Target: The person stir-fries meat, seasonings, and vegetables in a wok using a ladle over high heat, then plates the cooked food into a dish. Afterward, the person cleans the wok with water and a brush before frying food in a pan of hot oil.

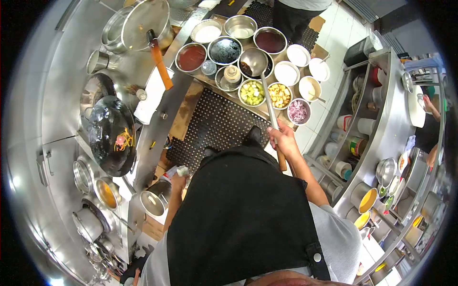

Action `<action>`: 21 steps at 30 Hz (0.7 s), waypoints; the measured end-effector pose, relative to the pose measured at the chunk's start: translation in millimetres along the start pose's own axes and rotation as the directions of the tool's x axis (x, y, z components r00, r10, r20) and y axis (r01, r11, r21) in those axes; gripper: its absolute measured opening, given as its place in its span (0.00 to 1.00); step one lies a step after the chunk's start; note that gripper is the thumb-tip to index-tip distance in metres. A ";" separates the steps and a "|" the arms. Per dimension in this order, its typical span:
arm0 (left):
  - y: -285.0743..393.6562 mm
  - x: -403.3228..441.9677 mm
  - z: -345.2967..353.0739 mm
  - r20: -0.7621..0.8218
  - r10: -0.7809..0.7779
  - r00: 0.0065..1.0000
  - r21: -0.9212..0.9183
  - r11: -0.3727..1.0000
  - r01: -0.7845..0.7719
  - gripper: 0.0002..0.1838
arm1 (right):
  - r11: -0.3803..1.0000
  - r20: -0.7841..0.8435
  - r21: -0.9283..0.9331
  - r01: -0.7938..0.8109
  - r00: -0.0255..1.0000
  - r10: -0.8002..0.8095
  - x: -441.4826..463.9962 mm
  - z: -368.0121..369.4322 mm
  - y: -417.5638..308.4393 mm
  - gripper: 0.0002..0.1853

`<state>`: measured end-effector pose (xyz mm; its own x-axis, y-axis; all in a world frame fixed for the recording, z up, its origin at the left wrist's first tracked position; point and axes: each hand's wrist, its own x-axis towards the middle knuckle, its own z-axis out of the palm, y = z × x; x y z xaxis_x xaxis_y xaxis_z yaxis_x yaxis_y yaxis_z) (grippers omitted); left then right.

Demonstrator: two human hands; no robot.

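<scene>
My right hand (283, 137) is wrapped round the long handle of a ladle (270, 102). The ladle's bowl dips into a container of dark sauce (270, 66). Low on the left, my left hand (178, 183) is closed on what looks like a white cloth (182, 170), near a steel pot (153, 203). Around the ladle stand bowls of diced green pieces (252, 93), yellow-brown cubes (279, 96) and chopped red onion (298, 111). On the stove to the left sits a black wok (107, 138) with strips of vegetables and a pink piece in it.
More bowls hold red sauce (191, 57), dark liquid (224, 50) and white contents (287, 73). A squeeze bottle (232, 74) stands among them. An orange-handled pan (145, 28) is at upper left. Another person (296, 16) stands behind the bowls. Steel shelving (365, 128) runs along the right.
</scene>
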<state>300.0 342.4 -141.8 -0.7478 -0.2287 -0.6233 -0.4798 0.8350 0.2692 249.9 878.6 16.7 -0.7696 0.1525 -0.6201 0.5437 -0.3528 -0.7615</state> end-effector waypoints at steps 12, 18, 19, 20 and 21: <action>-85.6 -11.4 -61.6 -0.013 -0.198 0.980 -0.977 0.213 0.030 0.18 | 0.951 0.147 -0.086 0.296 0.948 -0.282 -69.1 126.0 -35.8 0.20; -58.4 -52.5 -144.9 0.076 -0.046 0.996 -0.964 -0.260 0.062 0.27 | 0.814 0.483 -0.446 0.371 0.866 -0.130 -78.2 282.1 -26.2 0.35; -60.9 -48.1 -148.8 0.074 0.043 0.996 -0.937 -0.340 0.084 0.34 | 0.782 0.561 -0.478 0.399 0.824 -0.077 -75.1 314.7 -23.2 0.35; -55.0 -53.6 -161.4 0.063 0.056 0.996 -0.931 -0.356 0.079 0.36 | 0.659 0.600 -0.589 0.468 0.799 -0.032 -73.7 346.2 -20.6 0.36; -48.3 -58.9 -173.8 0.055 0.071 0.996 -0.926 -0.368 0.077 0.38 | 0.603 0.708 -0.520 0.605 0.700 -0.092 -44.2 362.3 6.9 0.37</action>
<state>287.5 228.6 9.5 -0.7540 -0.1408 -0.6416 -0.3062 -0.7889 0.5329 166.3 535.0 107.2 -0.8263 -0.5140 -0.2305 0.0366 0.3593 -0.9325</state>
